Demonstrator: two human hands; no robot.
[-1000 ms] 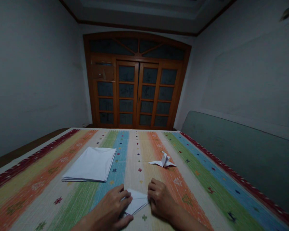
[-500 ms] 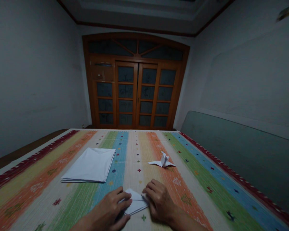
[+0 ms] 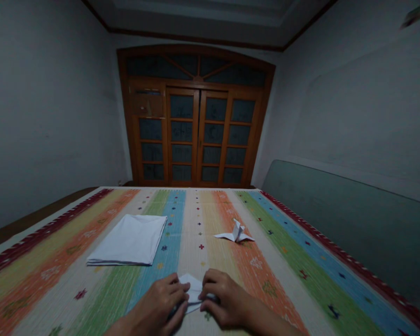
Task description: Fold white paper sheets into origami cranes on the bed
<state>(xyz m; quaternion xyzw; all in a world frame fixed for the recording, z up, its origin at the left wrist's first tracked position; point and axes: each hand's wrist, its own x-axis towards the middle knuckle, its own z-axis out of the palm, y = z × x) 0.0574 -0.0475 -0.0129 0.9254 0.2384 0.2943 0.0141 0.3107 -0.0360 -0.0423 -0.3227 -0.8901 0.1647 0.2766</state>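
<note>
White folded paper (image 3: pixel 193 285) sits held in the grip of the left hand (image 3: pixel 167 298) and the right hand (image 3: pixel 224 297), near a paper bird (image 3: pixel 236 233).

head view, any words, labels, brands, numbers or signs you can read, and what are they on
No readable text anywhere.
Folded paper between the hands, white paper stack and paper crane: no writing visible.
Tablecloth: stitched-looking motifs, no legible lettering.
Small pale mark on the wooden door: too small to read.
Item high on the right wall: too blurred to read.
</note>
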